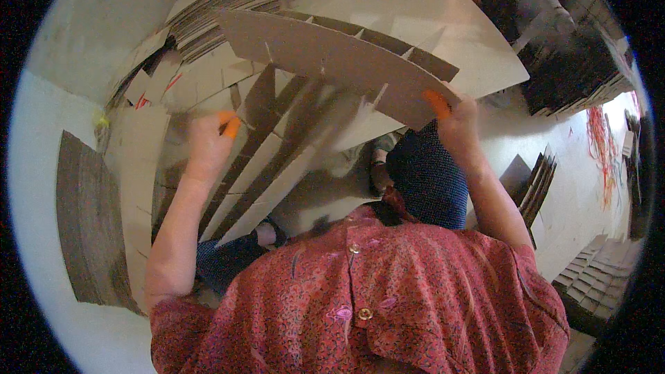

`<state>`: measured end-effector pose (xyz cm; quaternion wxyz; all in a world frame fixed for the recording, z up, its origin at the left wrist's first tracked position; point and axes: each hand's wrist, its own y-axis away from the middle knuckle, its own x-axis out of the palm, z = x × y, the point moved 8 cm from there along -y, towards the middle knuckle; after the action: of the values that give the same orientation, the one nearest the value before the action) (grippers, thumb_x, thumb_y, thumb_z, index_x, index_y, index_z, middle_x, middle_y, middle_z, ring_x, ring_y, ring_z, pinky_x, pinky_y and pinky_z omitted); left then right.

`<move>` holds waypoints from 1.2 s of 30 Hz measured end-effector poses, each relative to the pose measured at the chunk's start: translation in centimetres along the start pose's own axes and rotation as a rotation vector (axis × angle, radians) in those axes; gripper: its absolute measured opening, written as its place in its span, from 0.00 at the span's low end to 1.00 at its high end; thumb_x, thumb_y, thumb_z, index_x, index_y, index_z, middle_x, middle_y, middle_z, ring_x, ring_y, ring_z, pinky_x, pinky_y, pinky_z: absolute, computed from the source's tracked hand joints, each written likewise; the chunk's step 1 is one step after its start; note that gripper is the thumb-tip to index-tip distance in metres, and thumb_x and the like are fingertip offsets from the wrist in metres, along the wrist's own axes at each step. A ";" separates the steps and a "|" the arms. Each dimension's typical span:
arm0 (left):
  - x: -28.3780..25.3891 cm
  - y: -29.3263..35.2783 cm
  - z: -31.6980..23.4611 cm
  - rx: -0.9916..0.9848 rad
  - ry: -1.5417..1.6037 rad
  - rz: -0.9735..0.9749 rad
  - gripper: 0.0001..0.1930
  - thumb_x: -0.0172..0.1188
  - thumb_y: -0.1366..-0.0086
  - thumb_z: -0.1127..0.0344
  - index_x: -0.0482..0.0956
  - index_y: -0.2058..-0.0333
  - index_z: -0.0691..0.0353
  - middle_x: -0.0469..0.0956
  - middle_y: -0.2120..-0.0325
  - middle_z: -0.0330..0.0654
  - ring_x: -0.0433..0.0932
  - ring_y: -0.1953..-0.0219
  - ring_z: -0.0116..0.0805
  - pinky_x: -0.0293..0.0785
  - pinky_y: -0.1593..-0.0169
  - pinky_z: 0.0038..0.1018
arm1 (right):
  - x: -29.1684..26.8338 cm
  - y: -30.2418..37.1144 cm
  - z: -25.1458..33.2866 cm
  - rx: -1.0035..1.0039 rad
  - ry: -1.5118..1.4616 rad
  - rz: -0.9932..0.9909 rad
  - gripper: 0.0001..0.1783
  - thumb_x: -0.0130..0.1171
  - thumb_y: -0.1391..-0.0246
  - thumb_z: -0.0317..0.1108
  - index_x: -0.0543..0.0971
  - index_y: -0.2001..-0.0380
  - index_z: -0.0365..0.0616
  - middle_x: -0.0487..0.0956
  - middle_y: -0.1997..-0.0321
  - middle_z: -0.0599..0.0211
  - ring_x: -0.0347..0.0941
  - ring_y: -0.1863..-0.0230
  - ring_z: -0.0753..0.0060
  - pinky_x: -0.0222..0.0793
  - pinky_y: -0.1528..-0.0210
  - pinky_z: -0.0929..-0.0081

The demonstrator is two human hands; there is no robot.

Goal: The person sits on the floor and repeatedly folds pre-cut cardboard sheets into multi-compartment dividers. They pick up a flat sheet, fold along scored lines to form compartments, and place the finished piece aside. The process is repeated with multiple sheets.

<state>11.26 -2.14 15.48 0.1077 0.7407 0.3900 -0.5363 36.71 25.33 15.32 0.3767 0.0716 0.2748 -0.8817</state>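
Note:
My right hand [458,128], with an orange cover on a finger, grips the right end of a long slotted cardboard strip [325,52]. Behind that strip runs a second cardboard strip [388,40], joined to it by short crosspieces. My left hand [210,140], also with orange finger covers, is closed beside several slanting cardboard strips [260,170]. Whatever may be between its fingertips cannot be made out. Those slanting strips stand on edge in rows between my hands, partly blurred.
Stacked flat cardboard [222,10] lies at the far left, with another stack [90,221] near the left wall. A dark cardboard pile [575,62] stands far right. Red strings [601,145] hang at the right, above assembled cardboard dividers [599,270]. A pale work surface [478,62] lies ahead.

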 end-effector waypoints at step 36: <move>-0.6 0.8 -12.2 0.354 -0.036 -0.193 0.11 0.58 0.45 0.66 0.78 0.68 0.67 0.77 0.72 0.54 0.77 0.68 0.51 0.72 0.65 0.37 | 0.3 2.4 -1.6 -0.130 0.106 -0.081 0.06 0.53 0.47 0.26 0.76 0.66 0.36 0.76 0.77 0.55 0.72 0.76 0.76 0.66 0.72 0.78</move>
<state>20.40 4.10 20.73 -0.0694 0.6976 0.3568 -0.6175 38.10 24.65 12.89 0.3297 0.0824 0.3535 -0.8715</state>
